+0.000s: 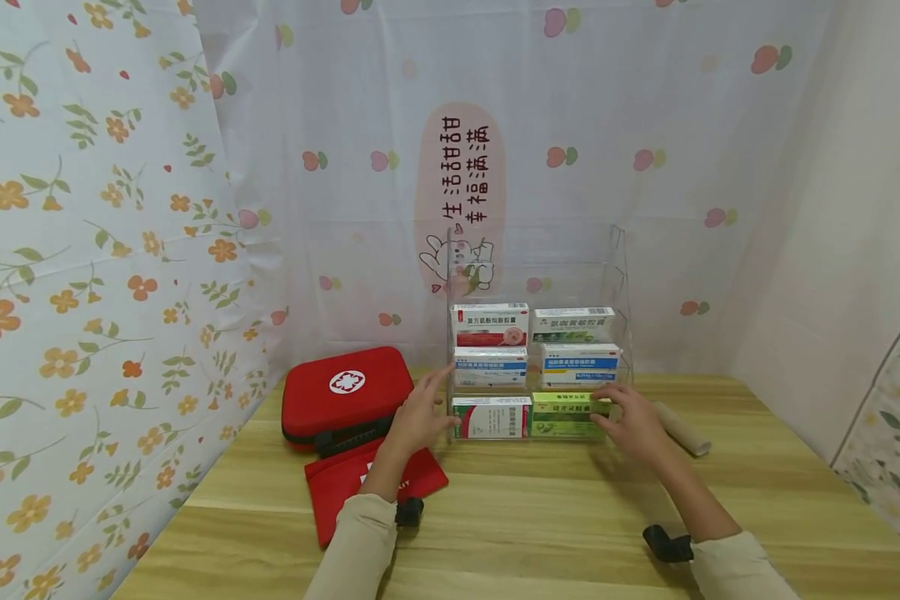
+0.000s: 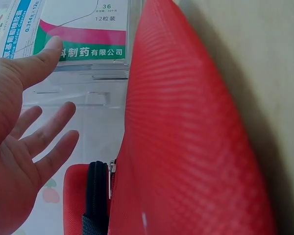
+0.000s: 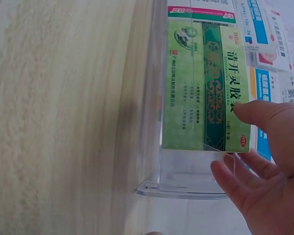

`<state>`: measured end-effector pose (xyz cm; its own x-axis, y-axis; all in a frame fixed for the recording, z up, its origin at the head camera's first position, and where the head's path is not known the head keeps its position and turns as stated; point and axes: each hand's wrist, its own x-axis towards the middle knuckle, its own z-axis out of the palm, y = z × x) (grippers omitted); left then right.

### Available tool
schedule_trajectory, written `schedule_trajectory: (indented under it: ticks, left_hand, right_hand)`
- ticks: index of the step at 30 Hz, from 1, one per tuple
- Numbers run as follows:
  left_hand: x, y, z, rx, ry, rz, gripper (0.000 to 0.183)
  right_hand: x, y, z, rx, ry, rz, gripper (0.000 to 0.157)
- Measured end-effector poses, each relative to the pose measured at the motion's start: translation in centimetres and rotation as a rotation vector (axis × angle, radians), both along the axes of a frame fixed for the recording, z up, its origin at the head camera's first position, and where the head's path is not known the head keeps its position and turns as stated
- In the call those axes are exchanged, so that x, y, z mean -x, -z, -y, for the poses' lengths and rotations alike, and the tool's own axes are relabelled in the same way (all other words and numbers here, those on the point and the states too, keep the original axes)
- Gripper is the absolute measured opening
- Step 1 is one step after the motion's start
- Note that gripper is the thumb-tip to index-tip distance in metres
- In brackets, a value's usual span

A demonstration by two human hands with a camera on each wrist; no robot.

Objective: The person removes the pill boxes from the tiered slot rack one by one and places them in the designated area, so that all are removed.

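Observation:
A clear acrylic stand (image 1: 487,265) holds medicine boxes on three tiers. My right hand (image 1: 630,421) is at the right end of the lowest tier, its thumb tip over the face of a green medicine box (image 3: 191,88). The other fingers of that hand spread loosely past the box's end. At the stand's left side is my left hand (image 1: 420,410), fingers apart and holding nothing. Its thumb overlaps a white box with a pink and green band (image 2: 88,36) in the left wrist view. Two blue-and-white boxes (image 1: 490,367) fill the middle tier.
Left of the stand lies a red hard case (image 1: 315,387) with a white emblem. A red pouch (image 1: 337,492) lies in front of it, under my left forearm. A beige tube (image 1: 684,431) lies right of the stand. Patterned curtains (image 1: 345,100) hang behind the wooden table (image 1: 532,517).

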<state>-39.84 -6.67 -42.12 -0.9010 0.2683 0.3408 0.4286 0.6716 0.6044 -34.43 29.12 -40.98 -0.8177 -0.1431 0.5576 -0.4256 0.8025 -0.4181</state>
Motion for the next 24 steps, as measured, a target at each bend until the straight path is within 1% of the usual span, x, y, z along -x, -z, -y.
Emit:
schedule_trajectory:
  ticks: [6,10,18,24]
  left_hand:
    - [0.06,0.01,-0.05,0.0,0.001,0.0,0.094]
    - [0.17,-0.01,-0.03,-0.001,0.0,-0.004,0.093]
    - [0.18,-0.16,0.19,0.023,-0.004,-0.015,0.093]
    - [0.32,-0.34,-0.01,0.065,-0.014,-0.012,0.091]
  right_hand:
    - [0.28,0.44,-0.32,0.034,-0.012,-0.025,0.013]
    - [0.59,0.84,-0.52,0.031,-0.023,-0.033,0.011]
    - [0.69,0.88,-0.44,0.012,-0.019,0.022,0.012]
    - [0.48,0.72,-0.5,0.055,-0.006,0.083,0.012]
